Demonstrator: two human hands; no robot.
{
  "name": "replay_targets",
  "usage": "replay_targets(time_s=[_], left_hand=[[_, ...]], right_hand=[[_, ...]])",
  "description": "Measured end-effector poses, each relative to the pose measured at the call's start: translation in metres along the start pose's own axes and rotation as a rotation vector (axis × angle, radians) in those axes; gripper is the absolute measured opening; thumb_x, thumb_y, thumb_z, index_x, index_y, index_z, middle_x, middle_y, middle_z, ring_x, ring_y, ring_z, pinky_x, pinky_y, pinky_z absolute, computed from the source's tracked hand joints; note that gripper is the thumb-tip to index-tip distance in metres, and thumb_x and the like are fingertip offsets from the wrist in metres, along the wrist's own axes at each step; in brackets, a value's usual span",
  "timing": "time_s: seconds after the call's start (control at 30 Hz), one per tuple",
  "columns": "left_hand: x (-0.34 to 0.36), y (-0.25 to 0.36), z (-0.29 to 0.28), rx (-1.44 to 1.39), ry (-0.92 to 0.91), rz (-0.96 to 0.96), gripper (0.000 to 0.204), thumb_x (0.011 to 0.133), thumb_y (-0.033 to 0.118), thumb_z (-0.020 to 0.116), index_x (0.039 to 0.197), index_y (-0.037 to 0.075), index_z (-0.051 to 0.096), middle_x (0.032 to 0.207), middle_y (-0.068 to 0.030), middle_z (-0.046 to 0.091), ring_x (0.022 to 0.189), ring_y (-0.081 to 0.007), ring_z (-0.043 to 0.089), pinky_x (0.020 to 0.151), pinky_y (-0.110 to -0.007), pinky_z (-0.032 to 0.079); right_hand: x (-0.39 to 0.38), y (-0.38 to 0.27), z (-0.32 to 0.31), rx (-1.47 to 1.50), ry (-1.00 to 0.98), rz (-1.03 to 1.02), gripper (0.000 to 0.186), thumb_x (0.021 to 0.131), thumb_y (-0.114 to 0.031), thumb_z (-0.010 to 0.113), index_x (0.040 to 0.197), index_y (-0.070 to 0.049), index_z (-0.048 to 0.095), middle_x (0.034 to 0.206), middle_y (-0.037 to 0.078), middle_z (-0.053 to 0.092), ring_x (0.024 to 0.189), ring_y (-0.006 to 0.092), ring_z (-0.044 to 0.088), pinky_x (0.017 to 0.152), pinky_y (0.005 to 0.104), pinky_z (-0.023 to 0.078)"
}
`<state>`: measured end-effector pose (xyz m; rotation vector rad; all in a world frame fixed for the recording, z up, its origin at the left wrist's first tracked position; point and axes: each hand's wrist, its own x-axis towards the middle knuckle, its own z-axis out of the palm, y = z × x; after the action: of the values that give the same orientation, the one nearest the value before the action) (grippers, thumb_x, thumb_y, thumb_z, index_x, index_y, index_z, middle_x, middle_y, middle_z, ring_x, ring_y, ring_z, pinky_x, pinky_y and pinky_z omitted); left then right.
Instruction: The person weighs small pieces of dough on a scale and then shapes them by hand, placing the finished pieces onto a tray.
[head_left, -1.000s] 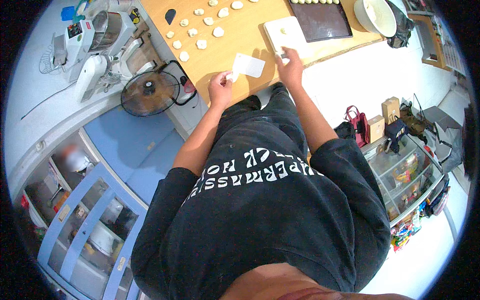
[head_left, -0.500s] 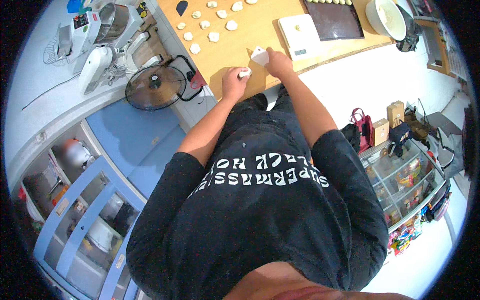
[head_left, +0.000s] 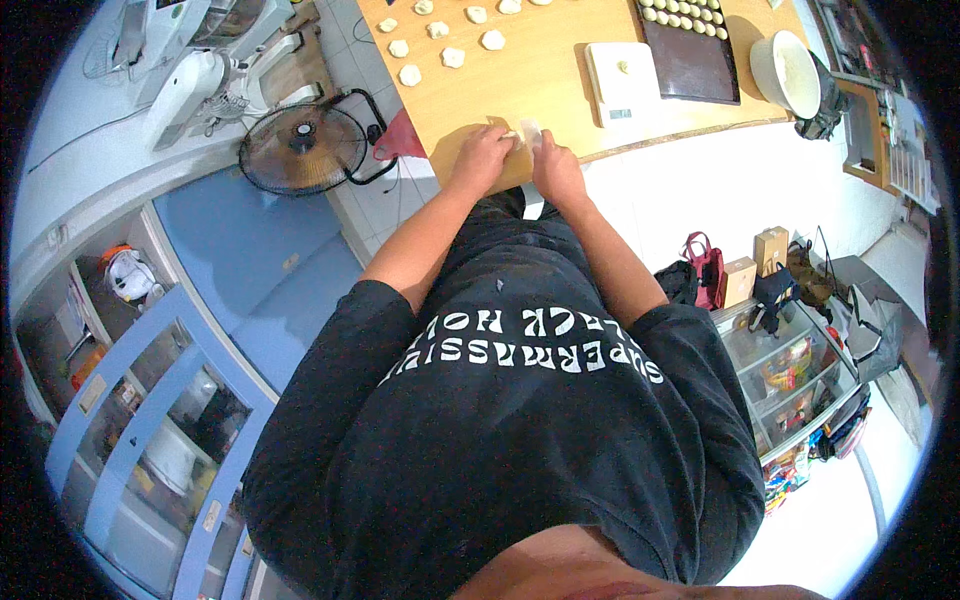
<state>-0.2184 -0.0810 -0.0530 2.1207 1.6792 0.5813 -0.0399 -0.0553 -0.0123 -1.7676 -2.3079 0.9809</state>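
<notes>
At the front left corner of the wooden table (head_left: 470,95), my left hand (head_left: 485,155) is closed on a small white lump of dough (head_left: 513,138). My right hand (head_left: 555,170) grips a white flat scraper (head_left: 530,132), held upright beside that lump. Several flattened dough pieces (head_left: 493,40) lie spread over the back left of the table. Right of my hands sits a white kitchen scale (head_left: 615,95) with a small dough piece on it. A dark baking tray (head_left: 680,75) bears rows of dough balls along its back part.
A large white bowl (head_left: 785,75) stands at the table's right end. At left are a black standing fan (head_left: 300,140), white machines (head_left: 190,95) and a blue cabinet (head_left: 135,420). Bags (head_left: 705,265), cardboard boxes (head_left: 770,250) and a glass display case (head_left: 780,380) are at right.
My right hand left the scale area, picked up the white scraper from the table and brought it leftward and toward me, beside my left hand and its dough. The view has shifted.
</notes>
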Motion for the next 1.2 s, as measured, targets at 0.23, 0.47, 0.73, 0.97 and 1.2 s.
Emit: replay_targets(time_s=[0.23,0.47,0.73,0.97,1.2], left_hand=[[0.002,0.001,-0.004,-0.057,0.037,-0.022,0.011,0.082,0.008,0.063,0.088,0.005,0.072,0.093,-0.0129,0.063,0.096,-0.0350,0.064,0.082,-0.047,0.054],[0.002,0.002,-0.005,-0.054,-0.084,-0.110,0.014,0.077,0.004,0.065,0.090,0.003,0.071,0.104,-0.0147,0.067,0.096,-0.0351,0.066,0.083,-0.045,0.055],[0.003,0.001,-0.001,-0.088,0.100,-0.018,0.008,0.082,0.008,0.061,0.081,0.003,0.068,0.089,-0.0132,0.062,0.086,-0.0351,0.065,0.076,-0.047,0.055],[0.005,0.009,-0.006,0.004,0.006,-0.140,0.009,0.082,0.010,0.063,0.083,0.003,0.069,0.088,-0.0146,0.063,0.088,-0.0354,0.066,0.077,-0.048,0.054],[-0.003,0.017,-0.006,-0.162,0.099,-0.323,0.024,0.081,0.013,0.075,0.104,0.009,0.072,0.094,-0.0158,0.070,0.095,-0.0378,0.067,0.082,-0.049,0.054]], right_hand=[[0.006,-0.002,0.019,-0.054,-0.002,0.000,0.017,0.099,-0.014,0.053,0.109,-0.002,0.048,0.076,0.028,0.068,0.075,0.0465,0.070,0.067,0.0561,0.056],[0.008,-0.007,0.013,-0.097,-0.065,-0.003,0.015,0.095,-0.008,0.053,0.107,-0.002,0.048,0.079,0.027,0.068,0.076,0.0464,0.070,0.067,0.0557,0.057],[0.014,-0.007,0.024,-0.110,-0.064,-0.024,0.013,0.094,-0.005,0.052,0.106,-0.001,0.049,0.078,0.028,0.068,0.076,0.0463,0.070,0.069,0.0552,0.056],[0.034,-0.016,0.025,-0.064,-0.030,-0.051,0.012,0.093,-0.004,0.053,0.104,0.000,0.050,0.079,0.028,0.068,0.078,0.0463,0.070,0.069,0.0550,0.056],[-0.003,0.007,0.015,-0.168,-0.142,-0.002,0.012,0.093,-0.008,0.053,0.103,-0.001,0.053,0.083,0.026,0.071,0.079,0.0449,0.072,0.072,0.0543,0.058]])
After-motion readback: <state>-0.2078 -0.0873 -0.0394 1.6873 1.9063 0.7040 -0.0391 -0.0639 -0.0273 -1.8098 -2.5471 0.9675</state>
